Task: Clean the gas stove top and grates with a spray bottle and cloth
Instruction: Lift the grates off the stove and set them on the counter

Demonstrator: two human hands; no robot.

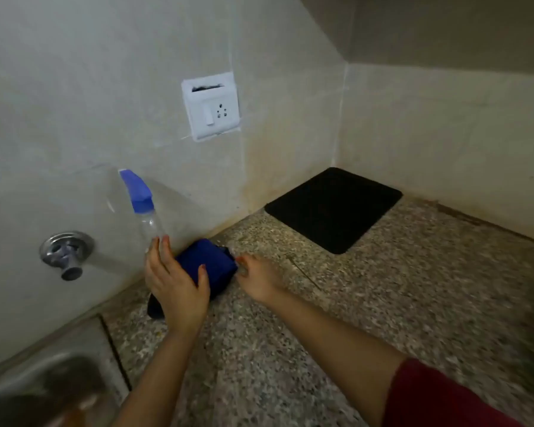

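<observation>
Because no wiping has begun, step: I judge this as gathering the tools.
Left hand [176, 288]: open, fingers straight, spread over the cloth. From my remote seat I cannot tell whether its fingertips touch the bottle's lower part. It is likely reaching to take the bottle.
Right hand [259, 278]: at the cloth's right edge. Blur hides the fingers, so I cannot tell whether it grips.
Spray bottle [150, 217]: one, clear with a blue head, standing by the wall just beyond the left fingertips.
Cloth [207, 260]: one, dark blue, folded, lying between the two hands and partly under the left palm.
Counter [321, 334]: one speckled stone top beneath both hands.
Black mat [333, 208]: one flat rectangle in the corner, well beyond the right hand. I see no grates.
Nearby: one wall socket [211, 109] above the hands, one tap valve [65, 254] left of the left hand, and one sink [28, 392] beside the left forearm.
</observation>
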